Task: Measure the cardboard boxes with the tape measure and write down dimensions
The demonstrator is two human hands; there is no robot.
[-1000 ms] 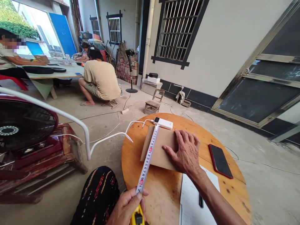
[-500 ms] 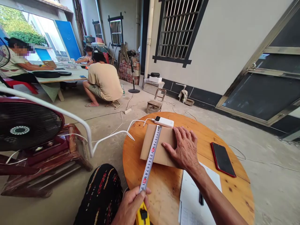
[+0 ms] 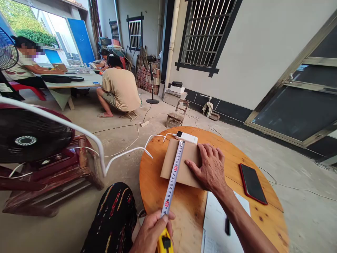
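My left hand (image 3: 152,228) is closed around a yellow tape measure (image 3: 166,242) at the lower middle. Its pulled-out blade (image 3: 172,180) runs up and away across a brown cardboard box (image 3: 168,160), and the metal end lies near the box's far edge. On the box's right side rests my right hand (image 3: 210,167), fingers spread and pressing flat on the cardboard. Beyond the box's far edge lies a white power bank (image 3: 187,137) with a white cable plugged in.
The round wooden table (image 3: 150,189) also bears a red-edged phone (image 3: 253,183) and papers (image 3: 218,228) with a black pen (image 3: 228,226). A fan (image 3: 26,140) stands at left. Further back, people sit around another table (image 3: 86,80). A small wooden chair (image 3: 177,117) stands behind.
The view has shifted slightly, so most things appear a little to the right. Both hands keep their places on the tape measure and the box.
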